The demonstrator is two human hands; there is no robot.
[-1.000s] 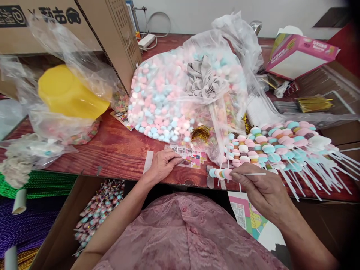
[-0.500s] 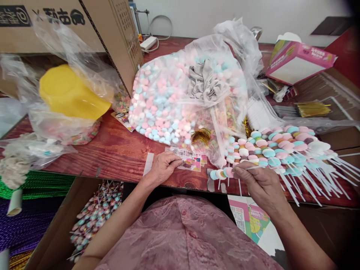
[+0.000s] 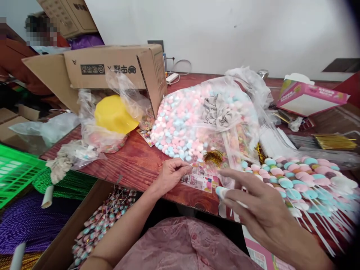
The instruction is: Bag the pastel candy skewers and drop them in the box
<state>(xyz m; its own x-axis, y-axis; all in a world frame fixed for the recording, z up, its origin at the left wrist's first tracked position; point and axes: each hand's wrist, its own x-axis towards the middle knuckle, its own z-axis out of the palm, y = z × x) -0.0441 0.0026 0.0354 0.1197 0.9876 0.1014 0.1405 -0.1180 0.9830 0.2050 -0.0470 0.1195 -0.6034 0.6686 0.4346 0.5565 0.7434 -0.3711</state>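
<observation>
My left hand point(image 3: 171, 174) rests at the table's near edge. Its fingertips are pinched on the corner of a printed sticker sheet point(image 3: 200, 180) lying flat on the red wood. My right hand point(image 3: 260, 214) hovers above the edge, blurred. The index finger is stretched out to the left and the other fingers are round a candy skewer point(image 3: 222, 192), whose pale blue and white end sticks out on the left. A pile of finished pastel candy skewers point(image 3: 302, 176) lies just behind the right hand, with the white sticks fanning to the right.
Behind the hands lie a big clear bag of pastel candies point(image 3: 185, 120) and a gold twist-tie bundle point(image 3: 213, 156). A cardboard box point(image 3: 118, 69) and a bagged yellow bowl point(image 3: 114, 114) stand back left, a pink carton point(image 3: 309, 98) back right. Below the table sit a box of wrapped lollipops point(image 3: 108, 221) and a green crate point(image 3: 14, 170). Another person is far left.
My view has tilted up and shows more of the room. My right hand has lifted off the table with the skewer and its index finger has stretched out. The left hand stays on the sticker sheet.
</observation>
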